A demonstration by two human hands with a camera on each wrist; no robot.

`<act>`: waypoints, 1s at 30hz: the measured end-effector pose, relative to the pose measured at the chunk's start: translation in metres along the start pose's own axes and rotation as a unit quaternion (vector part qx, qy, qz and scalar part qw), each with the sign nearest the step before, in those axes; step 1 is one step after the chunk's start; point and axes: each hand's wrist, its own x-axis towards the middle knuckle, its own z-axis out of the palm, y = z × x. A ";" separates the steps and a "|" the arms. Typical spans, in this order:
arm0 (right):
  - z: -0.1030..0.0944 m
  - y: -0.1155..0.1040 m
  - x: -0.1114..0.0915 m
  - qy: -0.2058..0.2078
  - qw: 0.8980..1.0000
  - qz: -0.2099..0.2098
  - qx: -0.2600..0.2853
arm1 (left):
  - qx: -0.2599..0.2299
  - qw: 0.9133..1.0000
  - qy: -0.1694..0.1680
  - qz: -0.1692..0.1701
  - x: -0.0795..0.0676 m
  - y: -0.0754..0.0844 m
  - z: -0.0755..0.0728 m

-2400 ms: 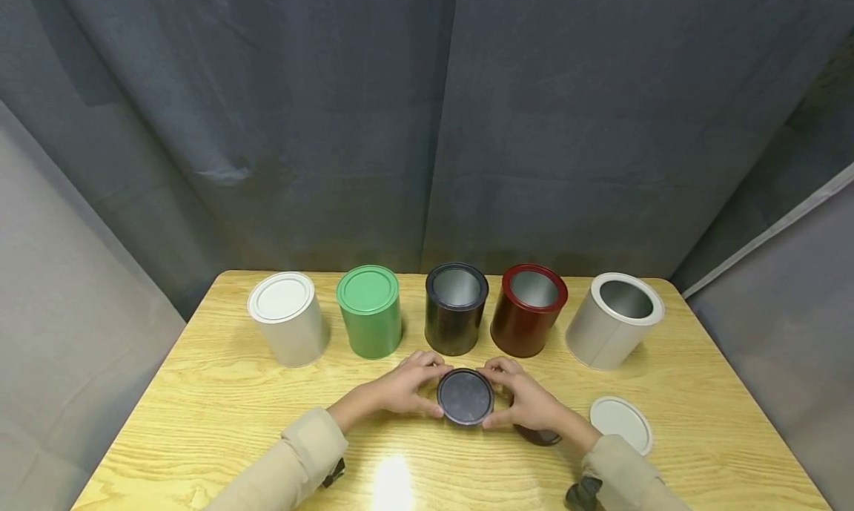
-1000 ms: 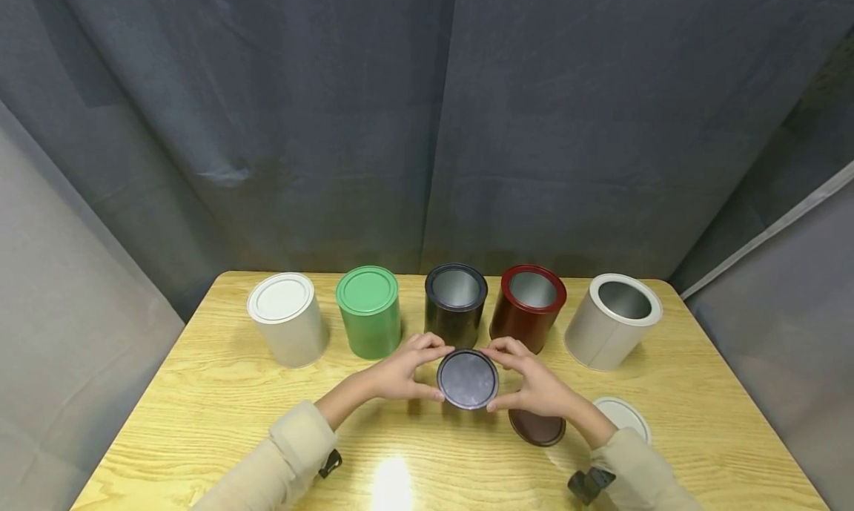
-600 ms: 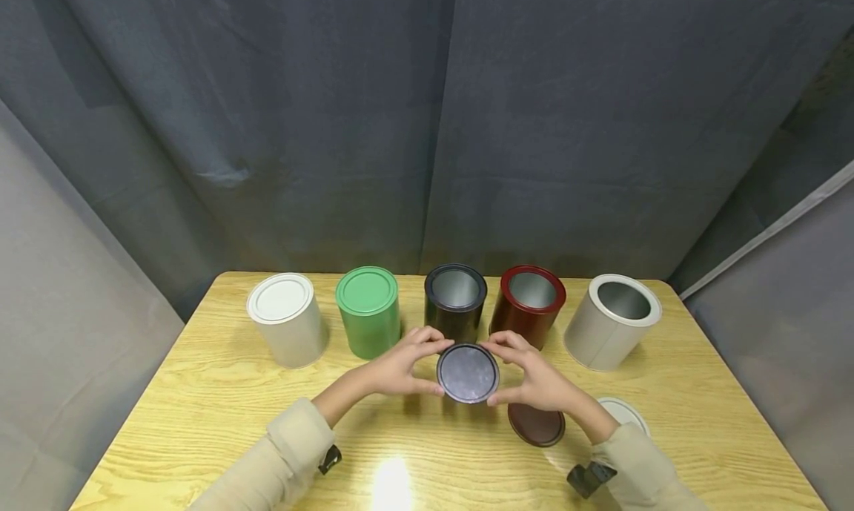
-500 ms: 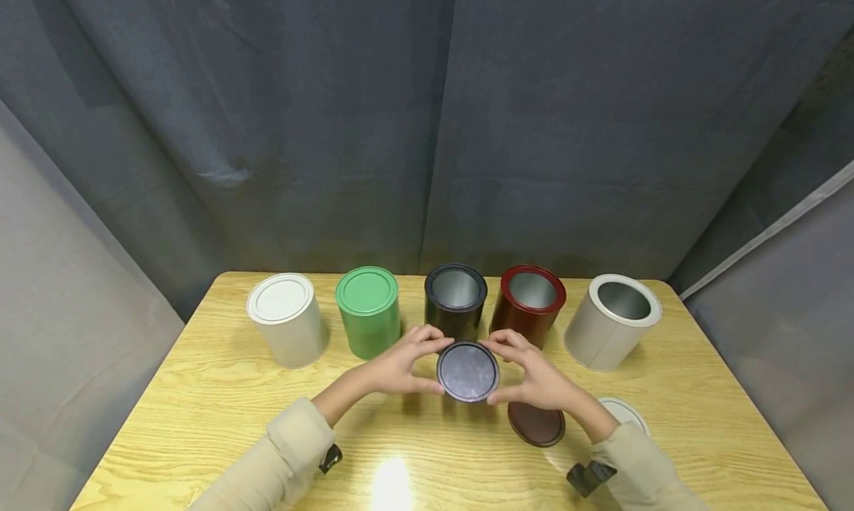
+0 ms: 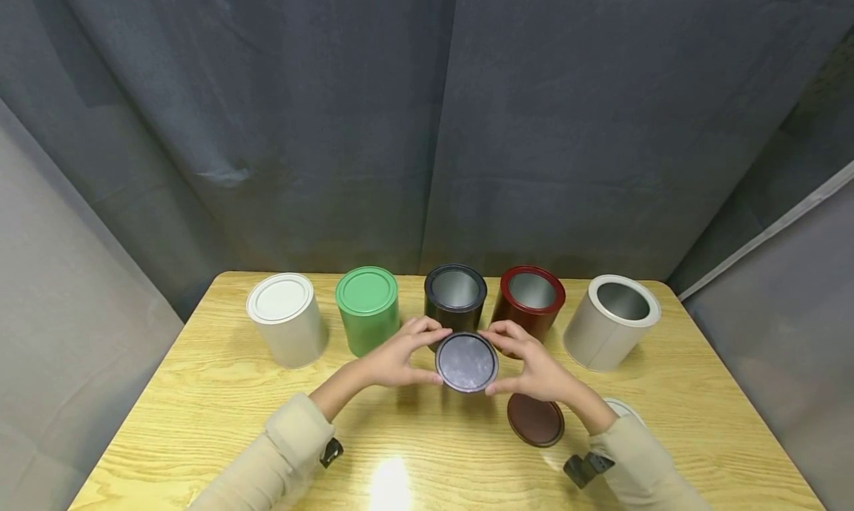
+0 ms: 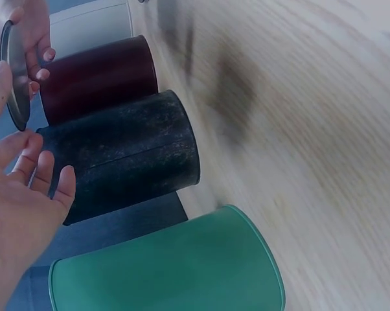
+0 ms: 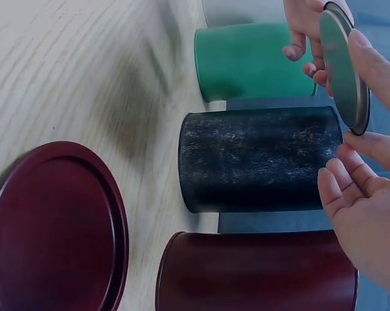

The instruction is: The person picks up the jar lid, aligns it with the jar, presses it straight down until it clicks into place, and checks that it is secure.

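A black paint can lid [image 5: 467, 362] is held level above the table, its rim pinched from both sides. My left hand [image 5: 399, 355] grips its left edge between thumb and fingers, and my right hand [image 5: 530, 364] does the same at the right edge. Just behind the lid stands the black can [image 5: 457, 303], its top uncovered and its grey inside showing. In the right wrist view the lid's shiny underside [image 7: 341, 71] hangs at about the height of the black can's top, apart from it. Part of the can's front is hidden by the lid in the head view.
To the left stand a green can [image 5: 367, 311] and a white can [image 5: 287, 322], both lidded. A dark red can [image 5: 530, 303] and another white can [image 5: 611, 322] stand uncovered at the right. A dark red lid [image 5: 536, 420] and a partly hidden white lid [image 5: 624, 409] lie on the table [image 5: 220, 429].
Both hands have raised the black lid and carried it away from the body toward the black can. More of the dark red lid shows; the cans have stayed in place.
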 end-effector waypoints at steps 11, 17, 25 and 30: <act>-0.019 -0.038 0.015 0.009 1.000 -0.009 0.022 | -0.001 1.000 0.027 0.014 0.003 -0.001 -0.008; -0.021 -0.039 0.019 0.024 0.999 -0.033 0.012 | 0.001 0.999 0.044 0.026 0.005 -0.002 -0.012; -0.027 -0.039 0.026 0.038 0.999 -0.030 0.010 | 0.007 0.996 0.073 0.045 0.012 -0.003 -0.019; -0.029 -0.032 0.030 0.039 0.999 -0.021 0.012 | 0.006 0.996 0.084 0.042 0.017 -0.001 -0.026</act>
